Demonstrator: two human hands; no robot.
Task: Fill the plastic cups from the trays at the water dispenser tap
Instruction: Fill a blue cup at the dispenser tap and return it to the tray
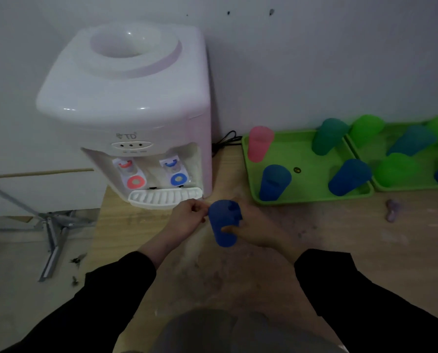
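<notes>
My right hand grips a blue plastic cup just above the wooden table, in front of the dispenser's drip tray. My left hand touches the cup's left edge near the rim with curled fingertips. The white water dispenser stands at the left with a red tap and a blue tap. A green tray to the right holds upside-down cups: a pink cup, a blue cup, a dark green cup and another blue cup.
A second green tray at the far right carries several green and blue cups. A black power cord lies behind the dispenser. A metal stand sits on the floor left of the table. A small purple smear marks the tabletop.
</notes>
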